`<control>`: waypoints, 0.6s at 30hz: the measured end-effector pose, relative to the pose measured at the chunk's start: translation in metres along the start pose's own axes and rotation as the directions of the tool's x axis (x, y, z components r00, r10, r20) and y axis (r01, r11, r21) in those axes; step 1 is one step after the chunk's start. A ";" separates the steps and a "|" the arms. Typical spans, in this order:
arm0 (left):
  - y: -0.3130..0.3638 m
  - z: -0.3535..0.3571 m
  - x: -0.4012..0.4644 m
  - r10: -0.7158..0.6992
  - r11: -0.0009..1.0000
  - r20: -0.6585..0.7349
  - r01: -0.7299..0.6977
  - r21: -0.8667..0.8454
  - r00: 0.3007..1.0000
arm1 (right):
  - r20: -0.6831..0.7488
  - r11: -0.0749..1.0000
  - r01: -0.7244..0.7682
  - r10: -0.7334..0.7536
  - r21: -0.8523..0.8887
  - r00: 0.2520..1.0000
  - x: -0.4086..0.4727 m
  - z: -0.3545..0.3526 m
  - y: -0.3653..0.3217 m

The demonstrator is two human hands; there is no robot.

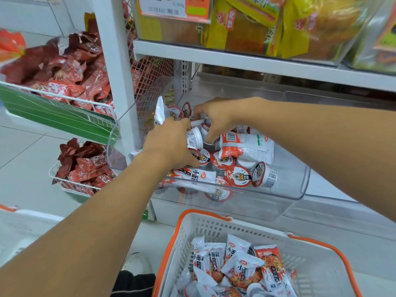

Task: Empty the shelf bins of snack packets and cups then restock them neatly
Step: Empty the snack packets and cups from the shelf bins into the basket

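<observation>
- Two bare hands reach into the clear bin (295, 189) on the lower shelf: the left hand (171, 144) has its fingers curled round a small white cup (194, 138) lying on its side, and the right hand (216, 117) pinches down among the cups just behind it; what it has hold of I cannot tell.
- About ten small cups show in the bin, most with round red-and-white lids (237, 175), heaped rather than lined up.
- Three white-and-orange packets lie among them: one at the back left (159, 111), one on the right (246, 146), one along the front (192, 175).
- One white basket with orange handles (203, 230) stands below, holding roughly seven of the same packets (240, 269) and a cup or two, partly hidden.
- Two wire racks of dark red packets (70, 69) hang at the left, one above the other (85, 166).
- One white post (116, 61) stands between those racks and the bin.
- Yellow and orange bags (246, 24) fill the bin on the shelf above, behind one price tag (173, 6).
</observation>
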State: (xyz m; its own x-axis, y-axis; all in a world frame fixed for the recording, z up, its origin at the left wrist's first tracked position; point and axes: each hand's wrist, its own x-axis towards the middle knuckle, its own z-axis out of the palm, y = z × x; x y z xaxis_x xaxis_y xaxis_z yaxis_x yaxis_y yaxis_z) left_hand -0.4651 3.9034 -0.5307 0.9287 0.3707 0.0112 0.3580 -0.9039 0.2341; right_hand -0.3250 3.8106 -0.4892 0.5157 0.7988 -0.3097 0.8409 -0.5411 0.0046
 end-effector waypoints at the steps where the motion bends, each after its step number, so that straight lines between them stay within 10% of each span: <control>1: -0.002 0.000 0.000 0.004 1.000 0.006 -0.004 0.006 1.000 | 0.022 0.999 -0.015 0.016 -0.029 1.000 0.001 -0.001 0.001; 18: -0.013 0.004 0.007 0.009 1.000 0.011 -0.009 -0.015 1.000 | 0.112 0.999 -0.016 0.021 -0.041 0.993 0.023 0.003 -0.017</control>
State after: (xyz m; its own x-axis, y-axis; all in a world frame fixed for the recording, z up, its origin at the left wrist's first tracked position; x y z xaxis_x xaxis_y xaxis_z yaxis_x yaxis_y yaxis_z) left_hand -0.4630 3.9171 -0.5376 0.9329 0.3600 0.0032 0.3479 -0.9039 0.2490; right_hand -0.3278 3.8375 -0.4992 0.5116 0.7529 -0.4141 0.8383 -0.5430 0.0485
